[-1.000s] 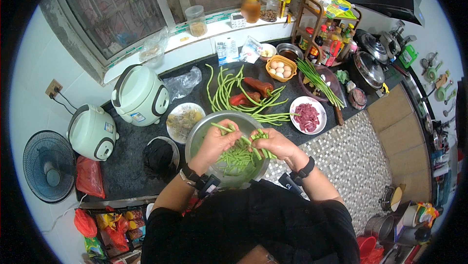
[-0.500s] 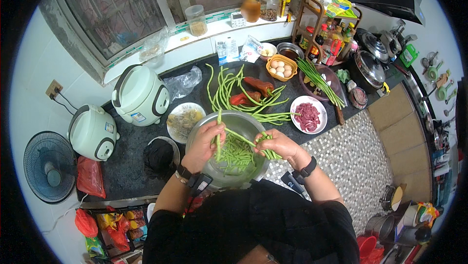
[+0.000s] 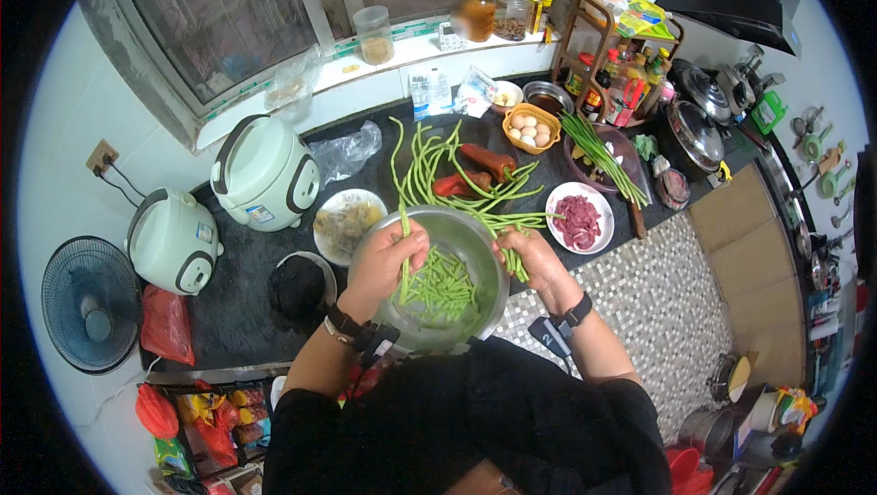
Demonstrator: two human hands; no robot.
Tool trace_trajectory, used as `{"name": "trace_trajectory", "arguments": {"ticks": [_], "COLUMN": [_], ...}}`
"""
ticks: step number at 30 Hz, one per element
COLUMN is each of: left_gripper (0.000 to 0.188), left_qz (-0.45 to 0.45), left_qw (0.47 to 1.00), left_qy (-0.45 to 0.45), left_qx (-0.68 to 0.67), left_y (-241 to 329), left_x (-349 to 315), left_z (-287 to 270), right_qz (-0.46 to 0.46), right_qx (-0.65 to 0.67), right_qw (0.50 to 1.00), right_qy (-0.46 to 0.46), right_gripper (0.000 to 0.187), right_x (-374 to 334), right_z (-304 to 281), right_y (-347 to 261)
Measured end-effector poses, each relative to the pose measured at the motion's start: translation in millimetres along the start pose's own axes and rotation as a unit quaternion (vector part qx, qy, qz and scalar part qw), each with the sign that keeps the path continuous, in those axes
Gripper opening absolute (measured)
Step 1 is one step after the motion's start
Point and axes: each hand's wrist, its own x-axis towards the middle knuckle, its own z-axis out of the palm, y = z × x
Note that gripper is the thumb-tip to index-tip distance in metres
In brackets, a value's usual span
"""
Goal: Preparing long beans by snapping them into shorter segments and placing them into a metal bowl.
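Note:
My left hand [image 3: 387, 259] is closed around a long green bean [image 3: 404, 287], which stands upright above the left side of a metal bowl [image 3: 491, 308]. Over the bowl's right rim, my right hand [image 3: 537, 265] grips a small bunch of beans [image 3: 517, 267], their ends poking out below the fingers. Short snapped bean pieces [image 3: 443, 285] lie in the bowl between my hands. Just beyond the rim, a heap of whole long beans [image 3: 418, 162] spreads over the counter, with two red peppers [image 3: 461, 184] among them.
A plate of sliced raw meat [image 3: 579, 219] sits right of the bowl; green stalks [image 3: 603, 157] rest across a basin behind it. An egg basket [image 3: 532, 127] stands farther back. Two pale green cookers [image 3: 265, 173], a covered dish [image 3: 349, 224] and a fan [image 3: 91, 303] are to the left.
My right hand has moved right, away from my left. The bean that spanned the gap between both hands no longer does. My left hand still holds its upright bean.

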Motion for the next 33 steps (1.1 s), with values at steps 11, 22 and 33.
{"name": "trace_trajectory", "arguments": {"ticks": [11,22,33], "left_gripper": [0.018,0.007,0.005], "left_qz": [-0.060,-0.066,-0.072], "left_qw": [0.997,0.997,0.997], "left_qy": [0.044,0.012,0.034], "left_qx": [-0.021,-0.036,0.015], "left_y": [-9.0,-13.7,-24.4], "left_x": [3.1,-5.8,-8.5], "left_z": [2.0,-10.8,-12.4], "right_qz": [0.006,-0.008,0.075], "right_qx": [-0.029,-0.067,-0.023], "right_qw": [0.993,0.993,0.985], "right_qy": [-0.117,-0.094,-0.151], "right_gripper": [0.013,0.010,0.017], "right_x": [-11.8,-12.2,-7.1], "right_z": [15.4,20.0,29.2], "right_y": [-2.1,-1.6,-3.9]}}
